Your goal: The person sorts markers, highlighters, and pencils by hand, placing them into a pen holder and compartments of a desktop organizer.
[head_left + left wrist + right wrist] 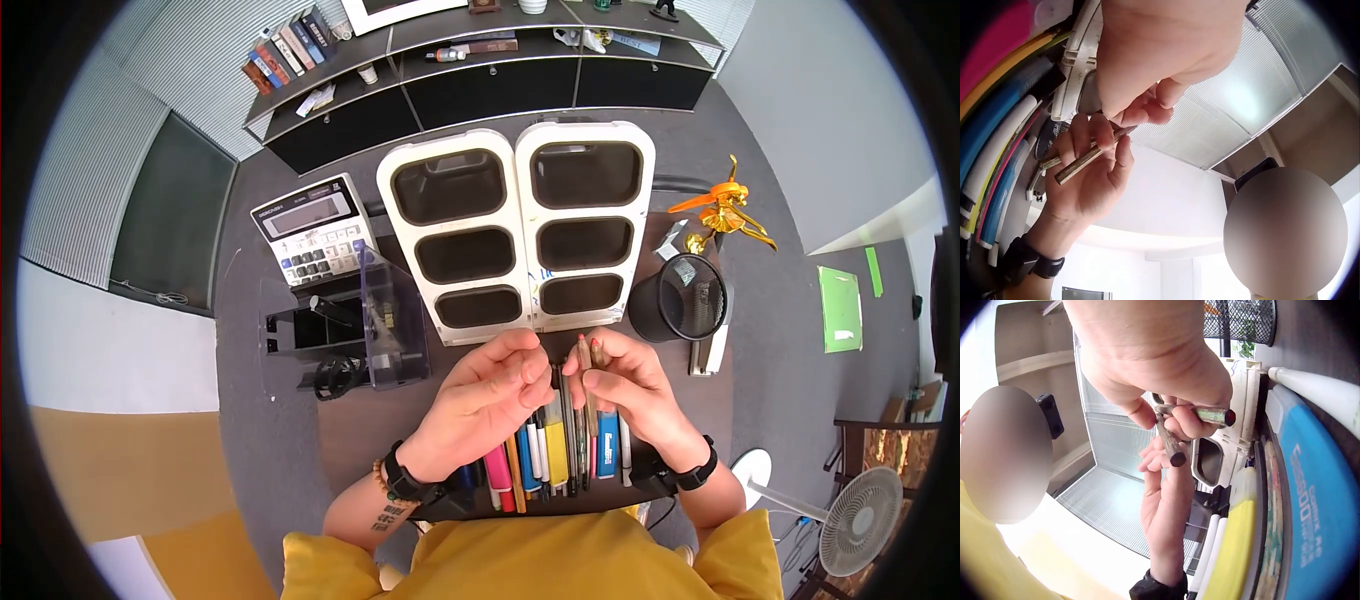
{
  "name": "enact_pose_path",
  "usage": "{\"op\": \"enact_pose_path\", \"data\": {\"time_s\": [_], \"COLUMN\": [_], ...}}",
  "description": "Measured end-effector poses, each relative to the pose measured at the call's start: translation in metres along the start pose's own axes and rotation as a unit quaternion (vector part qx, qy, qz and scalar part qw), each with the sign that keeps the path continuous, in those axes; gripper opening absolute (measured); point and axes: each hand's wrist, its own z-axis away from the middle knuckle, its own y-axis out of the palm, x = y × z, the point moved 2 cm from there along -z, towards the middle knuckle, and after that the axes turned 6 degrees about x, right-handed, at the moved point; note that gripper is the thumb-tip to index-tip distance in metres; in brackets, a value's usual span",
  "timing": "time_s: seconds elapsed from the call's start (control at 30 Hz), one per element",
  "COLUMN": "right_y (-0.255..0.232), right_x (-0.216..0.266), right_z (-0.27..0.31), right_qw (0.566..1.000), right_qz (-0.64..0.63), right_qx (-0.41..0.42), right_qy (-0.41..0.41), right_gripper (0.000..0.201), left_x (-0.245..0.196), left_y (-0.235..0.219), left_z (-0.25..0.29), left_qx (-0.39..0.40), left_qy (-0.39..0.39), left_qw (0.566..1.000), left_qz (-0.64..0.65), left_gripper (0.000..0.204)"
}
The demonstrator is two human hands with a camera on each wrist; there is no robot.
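My right hand (630, 388) holds two thin pencil-like sticks (586, 370), their reddish ends pointing away from me in the head view. In the right wrist view the sticks (1170, 442) cross between thumb and fingers of the right hand (1147, 362). Beside it, my left hand (482, 400) is raised with fingers loosely bent and nothing visible in it. In the left wrist view, the fingertips of the left hand (1166, 50) are close to one stick's pointed tip (1127, 130); contact cannot be told. Below both hands lies a row of pens and markers, including a yellow one (556, 450).
A white frame with dark windows (520, 230) stands beyond the hands. A calculator (312, 228) and clear organizer (395, 330) are at left; a black mesh cup (660, 300) and golden figurine (725, 210) are at right. A fan (858, 520) stands off the table.
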Motion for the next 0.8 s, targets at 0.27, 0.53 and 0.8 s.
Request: {"op": "enact_pose_path", "data": {"time_s": [0.27, 0.53, 0.8], "right_y": [0.003, 0.019, 0.016], "right_x": [0.000, 0.005, 0.004], "right_z": [-0.001, 0.003, 0.005], "right_qw": [0.999, 0.996, 0.969], "right_qz": [0.005, 0.077, 0.204], "right_qx": [-0.033, -0.051, -0.102], "right_qy": [-0.014, -0.023, -0.090], "right_gripper": [0.010, 0.003, 0.010], "left_x": [0.003, 0.014, 0.015], "left_y": [0.003, -0.005, -0.005], "left_z": [0.000, 0.004, 0.004], "left_qx": [-0.012, -0.096, -0.121], "left_qy": [0.008, -0.001, -0.027], "left_qw": [1.000, 0.992, 0.985], "left_qz": [-0.023, -0.085, -0.122], "left_gripper": [0.037, 0.027, 0.026]}}
